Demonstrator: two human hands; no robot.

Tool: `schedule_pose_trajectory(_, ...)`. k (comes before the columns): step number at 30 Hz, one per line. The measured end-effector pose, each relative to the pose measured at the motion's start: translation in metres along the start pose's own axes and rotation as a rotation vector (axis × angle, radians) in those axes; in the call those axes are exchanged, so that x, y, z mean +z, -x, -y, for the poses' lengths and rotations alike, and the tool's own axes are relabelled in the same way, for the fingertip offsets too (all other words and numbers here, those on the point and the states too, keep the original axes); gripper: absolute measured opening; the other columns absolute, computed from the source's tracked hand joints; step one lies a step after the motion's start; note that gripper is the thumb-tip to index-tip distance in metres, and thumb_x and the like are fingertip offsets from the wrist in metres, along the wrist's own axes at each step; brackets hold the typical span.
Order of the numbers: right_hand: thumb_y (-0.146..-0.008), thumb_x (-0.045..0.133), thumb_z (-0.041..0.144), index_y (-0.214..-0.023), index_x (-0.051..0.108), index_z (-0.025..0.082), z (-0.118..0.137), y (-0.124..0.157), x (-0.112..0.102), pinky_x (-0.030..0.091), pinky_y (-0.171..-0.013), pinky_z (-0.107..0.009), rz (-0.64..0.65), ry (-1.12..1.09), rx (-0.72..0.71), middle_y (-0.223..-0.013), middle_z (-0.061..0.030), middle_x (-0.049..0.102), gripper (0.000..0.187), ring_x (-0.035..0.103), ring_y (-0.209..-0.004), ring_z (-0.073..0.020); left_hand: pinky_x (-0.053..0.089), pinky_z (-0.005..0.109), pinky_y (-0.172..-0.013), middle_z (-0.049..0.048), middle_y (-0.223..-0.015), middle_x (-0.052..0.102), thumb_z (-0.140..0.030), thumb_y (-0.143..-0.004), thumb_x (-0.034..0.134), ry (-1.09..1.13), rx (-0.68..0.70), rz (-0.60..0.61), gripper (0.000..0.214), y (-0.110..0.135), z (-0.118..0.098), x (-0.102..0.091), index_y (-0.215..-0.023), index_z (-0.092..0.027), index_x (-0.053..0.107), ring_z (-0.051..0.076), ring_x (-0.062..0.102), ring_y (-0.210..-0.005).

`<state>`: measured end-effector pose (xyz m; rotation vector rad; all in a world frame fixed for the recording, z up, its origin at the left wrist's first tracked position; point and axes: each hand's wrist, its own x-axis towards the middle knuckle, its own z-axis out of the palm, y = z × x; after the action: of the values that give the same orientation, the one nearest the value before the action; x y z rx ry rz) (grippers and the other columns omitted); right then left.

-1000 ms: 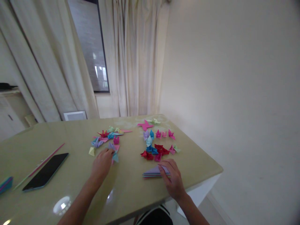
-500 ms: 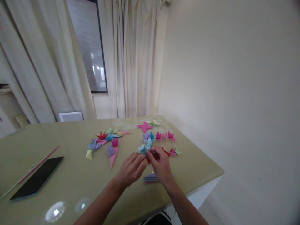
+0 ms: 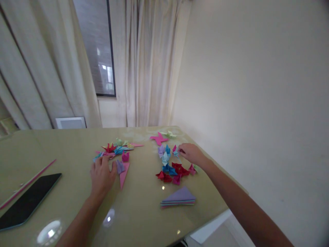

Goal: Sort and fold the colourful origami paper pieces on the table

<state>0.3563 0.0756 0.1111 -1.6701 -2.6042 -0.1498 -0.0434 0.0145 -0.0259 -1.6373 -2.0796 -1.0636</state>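
Note:
On the right, my right hand (image 3: 192, 153) is closed in a pinch on a small light blue origami piece (image 3: 175, 153), low beside a pink one (image 3: 174, 148). My left hand (image 3: 101, 175) reaches to the left pile, thumb apart from the fingers; it covers some of the folded pieces there. Right of its thumb, a purple origami piece (image 3: 120, 166) lies against a pink folded paper triangle (image 3: 124, 175). Between the hands sit several folded pieces: a pale blue one (image 3: 165, 158), a blue one (image 3: 169, 169) and red ones (image 3: 180, 169).
A stack of folded paper (image 3: 178, 198) lies near the front edge. At the left are a dark tablet (image 3: 29, 200) and a thin pink stick (image 3: 33, 179). A flat pink star shape (image 3: 159, 139) lies at the back. The wall (image 3: 244, 103) borders the table's right side.
My hands were together over the middle cluster; now they are apart. The left has moved to the left pile. The right has moved right and back with the light blue piece.

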Motion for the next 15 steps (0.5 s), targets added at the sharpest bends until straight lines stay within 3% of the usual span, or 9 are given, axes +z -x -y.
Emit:
schedule_pose_trajectory(3, -0.095, 0.065, 0.016, -0.1, 0.079, 0.018, 0.003, -0.02, 0.005, 0.049, -0.082, -0.029, 0.103, 0.113, 0.008, -0.106, -0.0127, 0.078, 0.015, 0.072, -0.099, -0.0257, 0.049, 0.055, -0.101, 0.0222, -0.135, 0.064, -0.037, -0.105, 0.037, -0.04, -0.088, 0.143, 0.046, -0.002, 0.01, 0.002, -0.133, -0.012, 0.064, 0.04, 0.059, -0.121)
schedule_pose_trajectory(8, -0.094, 0.061, 0.012, -0.108, 0.081, 0.019, 0.014, -0.046, 0.013, 0.055, -0.084, -0.033, 0.209, 0.228, 0.004, -0.112, -0.0164, 0.079, 0.025, 0.076, -0.105, -0.0306, 0.046, 0.062, -0.106, 0.0191, -0.149, 0.061, -0.037, -0.107, 0.032, -0.065, -0.064, 0.361, 0.05, 0.002, 0.015, 0.011, -0.143, -0.018, 0.061, 0.041, 0.055, -0.132)
schedule_pose_trajectory(15, -0.096, 0.058, 0.012, -0.116, 0.08, 0.016, 0.031, -0.059, 0.027, 0.058, -0.087, -0.037, 0.268, 0.276, -0.038, -0.117, -0.0216, 0.078, 0.03, 0.076, -0.11, -0.034, 0.045, 0.053, -0.11, 0.0183, -0.134, 0.07, -0.046, -0.104, 0.036, 0.053, -0.043, 0.323, 0.052, -0.001, 0.017, 0.023, -0.133, -0.017, 0.067, 0.038, 0.062, -0.125)
